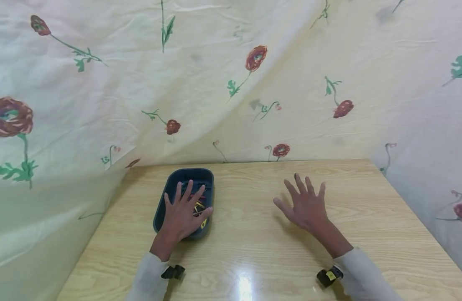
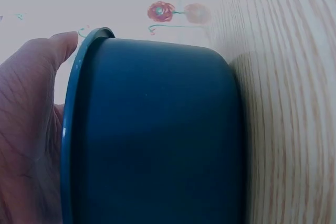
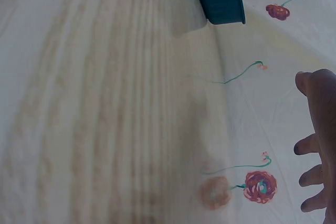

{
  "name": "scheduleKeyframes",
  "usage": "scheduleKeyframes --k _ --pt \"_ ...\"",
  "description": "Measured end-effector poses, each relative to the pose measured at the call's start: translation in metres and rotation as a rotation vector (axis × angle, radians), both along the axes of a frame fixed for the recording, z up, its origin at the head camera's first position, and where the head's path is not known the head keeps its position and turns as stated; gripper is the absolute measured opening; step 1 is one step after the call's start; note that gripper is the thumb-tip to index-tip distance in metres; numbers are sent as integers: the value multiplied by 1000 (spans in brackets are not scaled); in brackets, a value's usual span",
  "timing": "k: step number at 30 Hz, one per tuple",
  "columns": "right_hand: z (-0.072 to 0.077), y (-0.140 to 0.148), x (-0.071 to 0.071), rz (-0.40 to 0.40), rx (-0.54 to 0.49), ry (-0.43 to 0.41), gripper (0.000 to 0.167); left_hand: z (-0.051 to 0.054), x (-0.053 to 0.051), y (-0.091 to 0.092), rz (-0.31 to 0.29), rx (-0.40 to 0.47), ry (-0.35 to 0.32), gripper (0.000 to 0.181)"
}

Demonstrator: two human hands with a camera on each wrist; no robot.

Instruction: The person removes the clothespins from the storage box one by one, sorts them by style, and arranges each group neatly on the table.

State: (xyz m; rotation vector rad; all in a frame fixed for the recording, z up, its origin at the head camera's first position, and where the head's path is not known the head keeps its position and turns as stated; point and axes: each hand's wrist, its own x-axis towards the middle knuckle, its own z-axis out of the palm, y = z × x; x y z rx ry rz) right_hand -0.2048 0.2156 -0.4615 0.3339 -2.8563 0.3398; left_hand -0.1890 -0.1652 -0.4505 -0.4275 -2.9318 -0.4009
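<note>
My left hand [image 1: 181, 216], fingers spread, over blue bin [image 2: 157, 124]; right hand [image 1: 307, 205], splayed, gripping nothing, right of bin. Small items [image 1: 199, 205] inside bin. Left thumb could snag bin, spilling items.

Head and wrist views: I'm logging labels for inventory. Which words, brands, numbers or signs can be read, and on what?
None can be read.
Yellow patch on the right wrist's black camera: any mark too small.
Yellow piece inside the dark blue tub: too small to read.

Pale wood-grain table [image 1: 246, 225]; dark blue bin [image 2: 157, 119] upright at left.
</note>
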Motion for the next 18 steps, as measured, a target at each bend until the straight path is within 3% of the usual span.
scheduleKeyframes --k 18 --pt "-6 -4 4 2 0 12 82 8 8 -5 13 33 1 77"
